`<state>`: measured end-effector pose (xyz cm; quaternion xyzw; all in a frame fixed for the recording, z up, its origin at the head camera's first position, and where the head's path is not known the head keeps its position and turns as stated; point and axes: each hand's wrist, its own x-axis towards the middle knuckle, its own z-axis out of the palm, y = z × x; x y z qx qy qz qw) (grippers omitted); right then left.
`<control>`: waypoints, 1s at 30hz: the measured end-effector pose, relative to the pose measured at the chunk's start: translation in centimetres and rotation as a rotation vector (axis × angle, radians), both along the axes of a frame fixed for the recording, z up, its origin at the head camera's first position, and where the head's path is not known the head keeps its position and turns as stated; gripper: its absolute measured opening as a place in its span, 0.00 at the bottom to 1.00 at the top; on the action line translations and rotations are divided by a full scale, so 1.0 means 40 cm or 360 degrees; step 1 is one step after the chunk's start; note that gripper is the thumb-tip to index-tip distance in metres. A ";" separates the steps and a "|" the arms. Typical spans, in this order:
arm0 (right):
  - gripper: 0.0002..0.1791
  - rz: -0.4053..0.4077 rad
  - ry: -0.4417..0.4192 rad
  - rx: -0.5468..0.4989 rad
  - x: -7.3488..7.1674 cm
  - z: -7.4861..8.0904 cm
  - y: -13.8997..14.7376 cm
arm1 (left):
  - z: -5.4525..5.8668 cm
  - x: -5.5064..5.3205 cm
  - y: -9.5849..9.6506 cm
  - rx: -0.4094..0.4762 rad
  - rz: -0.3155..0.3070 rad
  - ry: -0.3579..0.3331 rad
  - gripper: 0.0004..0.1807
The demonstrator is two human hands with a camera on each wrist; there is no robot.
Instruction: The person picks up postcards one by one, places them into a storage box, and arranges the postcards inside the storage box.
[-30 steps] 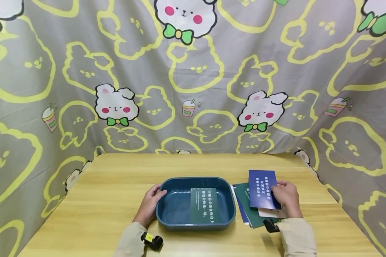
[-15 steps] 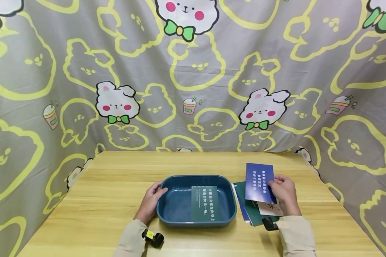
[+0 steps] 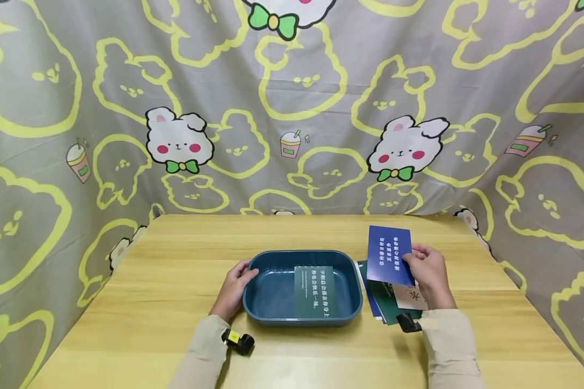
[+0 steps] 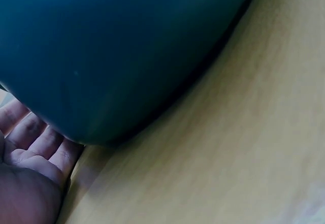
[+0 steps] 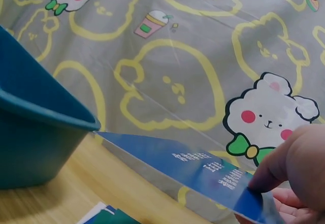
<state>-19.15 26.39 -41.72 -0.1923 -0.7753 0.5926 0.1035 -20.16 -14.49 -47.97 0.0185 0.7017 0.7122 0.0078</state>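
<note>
My left hand grips the left end of a dark teal rectangular dish, thumb over the rim and fingers along the outer wall. In the left wrist view the dish's wall fills the upper left, above the palm. A green card with white printed characters lies inside the dish, toward its right end. Right of the dish, my right hand pinches a blue card by its right edge, thumb on top. The right wrist view shows this blue card tilted, raised above the table.
Under the held card lies a loose pile of cards: a green card, a beige card and a blue card. The wooden table is backed by a grey curtain with rabbit prints.
My right hand has carried the blue card up and slightly left, uncovering more of the beige card. My left hand keeps its hold on the dish. The head view has tilted down.
</note>
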 end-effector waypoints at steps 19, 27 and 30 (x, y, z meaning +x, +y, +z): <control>0.26 0.0065 0.0075 -0.0123 -0.001 0.046 -0.039 | 0.012 -0.013 0.002 0.0031 -0.0001 -0.0033 0.21; 0.24 0.0088 0.0073 -0.0126 0.006 0.048 -0.047 | 0.007 -0.012 0.003 0.0025 -0.0001 -0.0032 0.21; 0.24 0.0109 0.0079 -0.0131 0.008 0.047 -0.051 | 0.005 -0.008 0.003 0.0047 -0.0013 -0.0024 0.22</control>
